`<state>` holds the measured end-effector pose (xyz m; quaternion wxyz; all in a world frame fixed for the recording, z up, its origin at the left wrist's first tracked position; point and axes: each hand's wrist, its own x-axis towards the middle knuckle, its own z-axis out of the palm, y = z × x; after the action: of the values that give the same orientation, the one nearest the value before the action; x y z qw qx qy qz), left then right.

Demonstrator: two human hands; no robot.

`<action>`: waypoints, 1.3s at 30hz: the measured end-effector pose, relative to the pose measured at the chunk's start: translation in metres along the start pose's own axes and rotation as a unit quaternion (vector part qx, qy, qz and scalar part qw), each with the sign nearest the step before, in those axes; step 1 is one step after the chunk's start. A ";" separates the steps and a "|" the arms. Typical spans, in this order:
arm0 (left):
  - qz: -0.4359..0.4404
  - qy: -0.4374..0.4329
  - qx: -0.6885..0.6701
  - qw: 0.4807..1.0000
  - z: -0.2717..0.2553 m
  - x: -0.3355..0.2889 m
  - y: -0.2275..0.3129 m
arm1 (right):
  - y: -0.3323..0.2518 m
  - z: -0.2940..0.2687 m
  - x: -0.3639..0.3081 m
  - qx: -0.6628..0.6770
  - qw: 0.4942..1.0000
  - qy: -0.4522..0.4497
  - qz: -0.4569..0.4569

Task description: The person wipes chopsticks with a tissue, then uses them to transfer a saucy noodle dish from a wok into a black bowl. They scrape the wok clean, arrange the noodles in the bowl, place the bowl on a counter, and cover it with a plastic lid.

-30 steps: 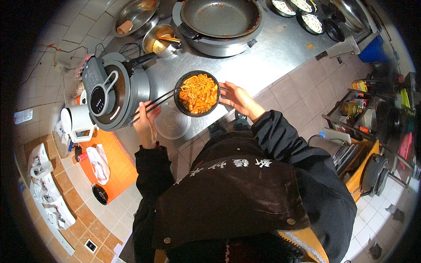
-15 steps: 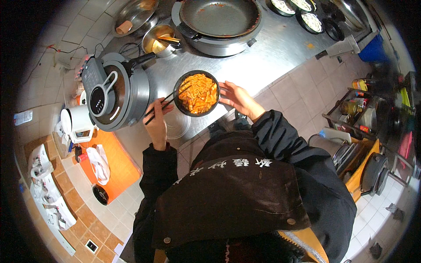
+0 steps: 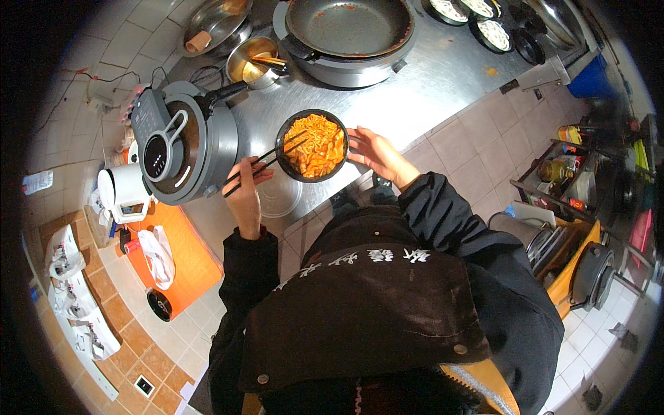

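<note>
A round black bowl [image 3: 285, 135] full of orange noodles [image 3: 315, 145] sits on the steel counter [image 3: 443, 76]. My left hand [image 3: 243, 185] holds a pair of dark chopsticks [image 3: 266, 163] whose tips reach into the noodles from the left. My right hand [image 3: 373, 151] touches the bowl's right rim with its fingers spread. A clear round lid [image 3: 277, 197] lies on the counter just below the bowl.
A grey electric cooker [image 3: 181, 142] stands to the left, a large dark pan [image 3: 348, 26] at the back, a small metal pot [image 3: 252, 61] beside it. A white kettle [image 3: 124, 188] sits left. Shelves with bottles [image 3: 567, 169] stand on the right.
My left hand has moved right and up, bringing the chopstick tips into the noodles. My right hand stays at the bowl's rim.
</note>
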<state>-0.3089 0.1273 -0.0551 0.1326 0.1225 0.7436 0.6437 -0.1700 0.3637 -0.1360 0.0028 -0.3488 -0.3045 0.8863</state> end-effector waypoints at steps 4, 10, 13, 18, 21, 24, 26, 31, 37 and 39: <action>0.003 0.007 0.002 1.000 -0.004 0.000 0.003 | 0.000 0.001 -0.001 0.002 1.000 0.004 -0.007; 0.021 -0.029 -0.084 0.996 0.022 0.001 -0.002 | 0.002 -0.004 0.003 -0.006 1.000 -0.010 0.000; -0.049 -0.071 -0.055 0.995 0.023 0.004 -0.001 | 0.003 -0.006 0.004 0.003 1.000 -0.006 0.003; 0.012 -0.068 -0.037 0.997 0.018 0.002 0.008 | 0.003 -0.004 0.003 0.014 1.000 -0.007 -0.006; 0.048 -0.075 -0.047 0.995 0.029 -0.004 0.002 | 0.002 -0.003 0.002 0.017 1.000 -0.008 -0.005; 0.060 -0.084 -0.032 0.994 0.042 -0.001 -0.010 | 0.002 -0.003 0.002 0.018 1.000 -0.008 -0.004; 0.067 -0.095 -0.010 0.993 0.047 0.000 -0.016 | 0.001 -0.003 0.002 0.015 1.000 -0.013 -0.003; 0.119 -0.134 0.027 0.983 0.048 -0.002 -0.019 | 0.000 -0.001 0.000 0.016 1.000 0.001 -0.001; 0.087 -0.178 0.011 0.980 0.042 -0.003 -0.018 | -0.001 0.000 0.000 0.009 1.000 -0.002 -0.001; 0.075 -0.193 -0.017 0.978 0.035 0.000 -0.016 | -0.001 -0.002 0.001 0.006 1.000 -0.007 -0.002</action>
<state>-0.2968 0.1572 -0.0757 0.2275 0.2974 0.6820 0.6282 -0.1698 0.3655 -0.1367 0.0044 -0.3422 -0.3000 0.8904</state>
